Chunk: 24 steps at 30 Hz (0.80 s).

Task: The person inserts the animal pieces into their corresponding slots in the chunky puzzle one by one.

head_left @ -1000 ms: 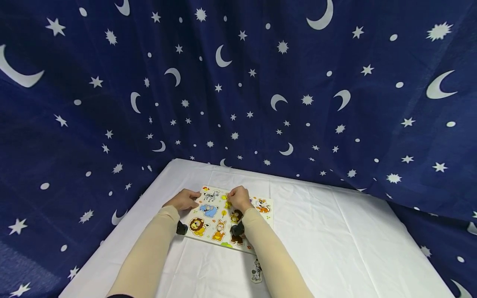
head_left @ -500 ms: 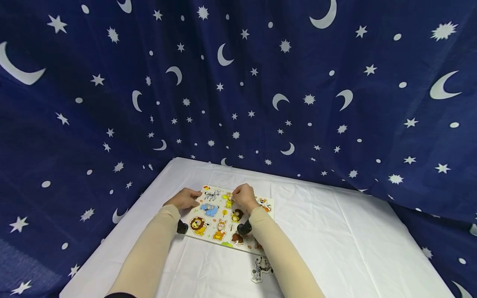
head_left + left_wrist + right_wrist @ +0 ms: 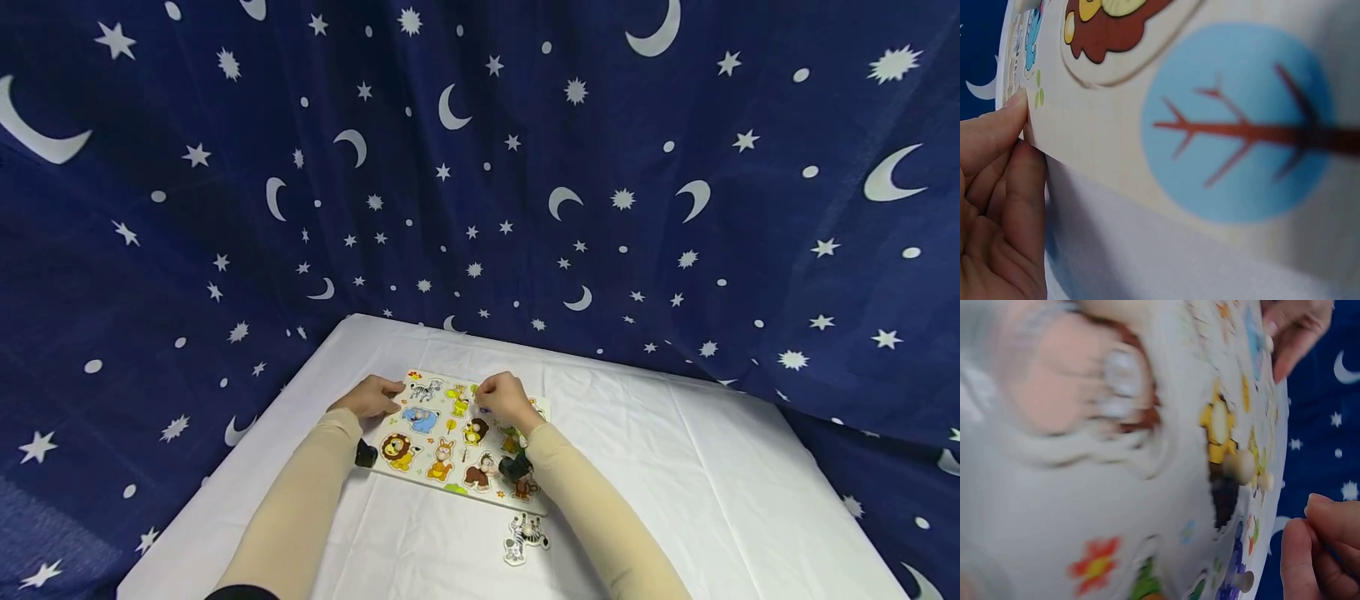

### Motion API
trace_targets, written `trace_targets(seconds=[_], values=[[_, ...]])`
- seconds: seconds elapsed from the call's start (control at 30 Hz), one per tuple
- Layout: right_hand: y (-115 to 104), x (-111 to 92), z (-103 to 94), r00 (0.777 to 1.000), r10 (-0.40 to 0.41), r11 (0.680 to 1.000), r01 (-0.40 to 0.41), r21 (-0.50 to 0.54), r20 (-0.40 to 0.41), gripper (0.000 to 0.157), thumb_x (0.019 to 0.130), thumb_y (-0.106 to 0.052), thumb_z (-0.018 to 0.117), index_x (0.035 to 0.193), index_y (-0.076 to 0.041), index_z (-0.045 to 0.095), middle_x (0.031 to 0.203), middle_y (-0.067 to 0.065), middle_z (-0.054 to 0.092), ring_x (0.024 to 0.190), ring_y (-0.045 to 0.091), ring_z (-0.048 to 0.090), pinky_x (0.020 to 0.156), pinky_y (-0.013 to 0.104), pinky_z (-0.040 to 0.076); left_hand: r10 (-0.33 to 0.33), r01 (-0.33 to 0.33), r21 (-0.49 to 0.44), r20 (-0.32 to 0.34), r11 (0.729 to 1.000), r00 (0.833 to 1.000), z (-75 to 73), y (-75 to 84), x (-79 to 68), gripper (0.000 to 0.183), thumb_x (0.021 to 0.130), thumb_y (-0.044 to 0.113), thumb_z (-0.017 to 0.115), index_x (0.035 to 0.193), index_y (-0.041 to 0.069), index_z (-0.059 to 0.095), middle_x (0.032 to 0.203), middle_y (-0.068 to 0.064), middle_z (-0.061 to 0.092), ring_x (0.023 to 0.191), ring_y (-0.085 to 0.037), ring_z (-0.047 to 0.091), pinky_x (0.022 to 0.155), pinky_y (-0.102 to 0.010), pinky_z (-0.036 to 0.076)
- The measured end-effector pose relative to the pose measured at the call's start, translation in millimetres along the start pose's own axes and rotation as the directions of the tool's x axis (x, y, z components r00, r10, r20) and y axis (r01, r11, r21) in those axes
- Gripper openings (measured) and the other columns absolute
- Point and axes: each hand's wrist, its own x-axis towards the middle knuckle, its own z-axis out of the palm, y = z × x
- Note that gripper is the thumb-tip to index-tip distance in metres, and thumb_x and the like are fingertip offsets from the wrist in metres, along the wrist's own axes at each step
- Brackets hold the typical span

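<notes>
A wooden animal puzzle board (image 3: pixel 420 477) lies on the white-covered table. My left hand (image 3: pixel 367 397) grips its left edge, thumb on top and fingers beneath in the left wrist view. Over the board's far right part hovers my right hand (image 3: pixel 508 397), its fingers loosely curled, thumb and forefinger close together with nothing seen between them. Beside it are the giraffe (image 3: pixel 459 401) and a purple piece (image 3: pixel 1230 584) with a knob. The elephant (image 3: pixel 420 419), lion (image 3: pixel 397 452), kangaroo (image 3: pixel 440 461) and monkey (image 3: pixel 480 473) show in the board. My right hand and wrist hide some pieces.
A loose zebra piece (image 3: pixel 525 537) lies on the white cloth (image 3: pixel 675 492) just in front of the board. A black wrist camera (image 3: pixel 515 467) sits low over the board's near right side. Dark blue star-and-moon curtain (image 3: pixel 480 167) rises behind the table.
My right hand has moved off the giraffe to the right, uncovering it. The right forearm has also swung right, revealing the whole loose zebra piece. My left hand keeps its place.
</notes>
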Motion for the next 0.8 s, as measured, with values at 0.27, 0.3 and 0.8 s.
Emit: trace_targets(seconds=[0.27, 0.3, 0.8], values=[[1, -23, -7.7, 0.991, -0.078, 0.997, 0.080, -0.019, 0.106, 0.011, 0.093, -0.004, 0.067, 0.089, -0.003, 0.077, 0.088, 0.008, 0.075, 0.071, 0.015, 0.064, 0.060, 0.025, 0.052, 0.007, -0.007, 0.011, 0.011, 1.000, 1.000, -5.3, 6.2, -1.2, 0.055, 0.090, -0.001, 0.069, 0.142, 0.000, 0.052, 0.157, -0.015, 0.040, 0.150, -0.036, 0.029, 0.122, -0.047, 0.029], [-1, -26, -8.7, 0.990, -0.080, 0.997, 0.081, -0.006, 0.115, 0.011, 0.093, -0.004, 0.067, 0.088, -0.003, 0.077, 0.088, 0.008, 0.076, 0.071, 0.017, 0.065, 0.060, 0.026, 0.051, 0.015, -0.015, 0.019, 0.010, 1.000, 1.000, -6.2, 6.8, -1.6, 0.056, 0.090, -0.002, 0.068, 0.143, 0.000, 0.051, 0.157, -0.015, 0.040, 0.150, -0.036, 0.030, 0.121, -0.047, 0.030], [7, -74, -22.8, 0.916, -0.246, 0.968, 0.246, 0.040, 0.317, 0.007, 0.086, -0.004, 0.073, 0.091, -0.002, 0.078, 0.090, 0.007, 0.077, 0.074, 0.002, 0.062, 0.069, 0.020, 0.053, 0.010, -0.010, 0.056, -0.002, 0.998, 1.000, -0.2, 3.3, -6.3, 0.055, 0.089, 0.000, 0.069, 0.142, 0.000, 0.053, 0.155, -0.015, 0.044, 0.149, -0.035, 0.032, 0.121, -0.048, 0.031]])
